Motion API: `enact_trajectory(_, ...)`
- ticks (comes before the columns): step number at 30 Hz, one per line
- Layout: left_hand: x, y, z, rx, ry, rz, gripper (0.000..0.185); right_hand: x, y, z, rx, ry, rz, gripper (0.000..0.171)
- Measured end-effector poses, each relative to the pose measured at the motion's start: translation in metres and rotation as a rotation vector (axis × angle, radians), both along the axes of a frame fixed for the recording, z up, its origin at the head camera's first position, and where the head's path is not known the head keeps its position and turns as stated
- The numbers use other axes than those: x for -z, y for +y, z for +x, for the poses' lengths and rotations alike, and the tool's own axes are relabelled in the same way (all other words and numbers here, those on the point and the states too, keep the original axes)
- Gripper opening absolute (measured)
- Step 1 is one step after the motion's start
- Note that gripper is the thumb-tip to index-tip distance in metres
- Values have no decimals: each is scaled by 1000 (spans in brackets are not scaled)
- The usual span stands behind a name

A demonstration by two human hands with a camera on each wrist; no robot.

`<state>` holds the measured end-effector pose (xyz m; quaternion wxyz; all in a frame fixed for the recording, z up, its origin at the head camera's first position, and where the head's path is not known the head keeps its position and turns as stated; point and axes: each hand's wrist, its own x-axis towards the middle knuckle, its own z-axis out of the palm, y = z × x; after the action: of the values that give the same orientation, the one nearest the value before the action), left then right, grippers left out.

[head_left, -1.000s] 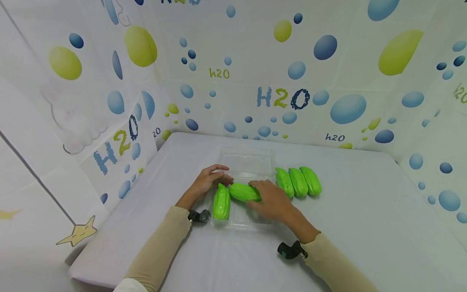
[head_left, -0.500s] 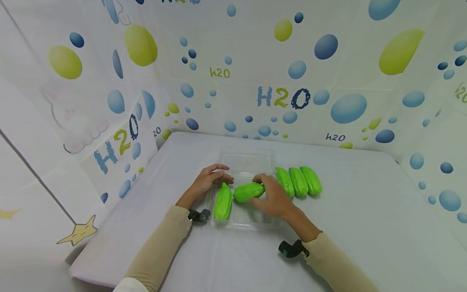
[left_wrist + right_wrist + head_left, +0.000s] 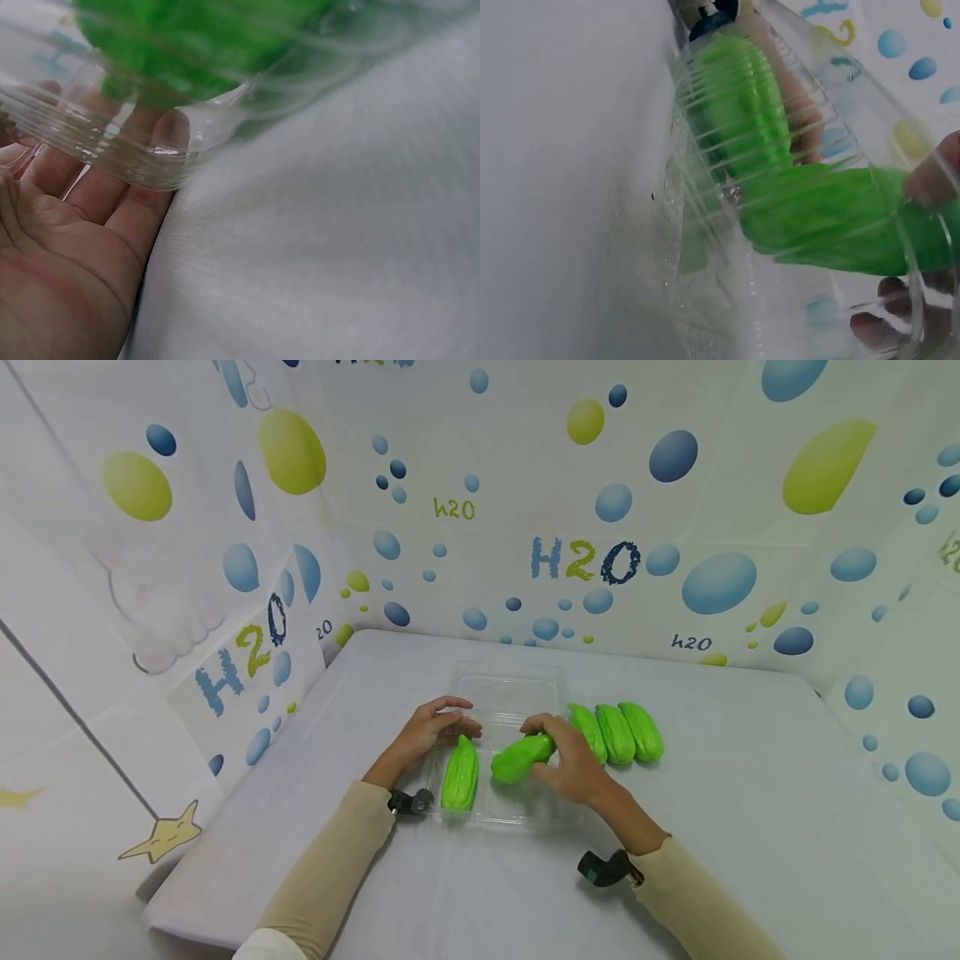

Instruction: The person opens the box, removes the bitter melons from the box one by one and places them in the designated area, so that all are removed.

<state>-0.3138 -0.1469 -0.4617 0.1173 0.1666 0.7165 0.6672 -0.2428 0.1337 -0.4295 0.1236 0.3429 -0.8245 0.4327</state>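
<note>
My right hand grips a bright green, ridged gourd by its narrow end, tilted above the clear plastic container. In the right wrist view, the held gourd shows through the clear wall, with a fingertip on its upper side. Another green gourd lies lengthwise along the container's left side. My left hand rests at the container's back left corner, fingers loosely extended. Through the clear wall in the left wrist view, the left fingers show against the container's outside.
The container's clear lid lies folded back behind it. Right of the container, three more green gourds lie side by side on the white-covered table. A patterned curtain stands behind the table and on both sides.
The right hand has lifted and turned the gourd, its free end swinging from far left to near left, and shifted slightly right. The other gourd in the container tilted slightly. The left hand stayed put.
</note>
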Motion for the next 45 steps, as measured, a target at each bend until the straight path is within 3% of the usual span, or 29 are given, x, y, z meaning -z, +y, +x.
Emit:
enact_trajectory(19,1,0,0,-9,8,-7,37,-15,-8,11,-27,-124,47,57)
enact_trajectory(26,2,-1,0,-6,13,-8,39,-5,-13,11,-63,-215,187,46)
enact_trajectory(34,3,0,-3,6,14,13,39,-6,-15,13,-133,-232,273,49)
enact_trajectory(45,2,0,-1,8,19,12,39,-4,-17,15,-109,-162,405,56)
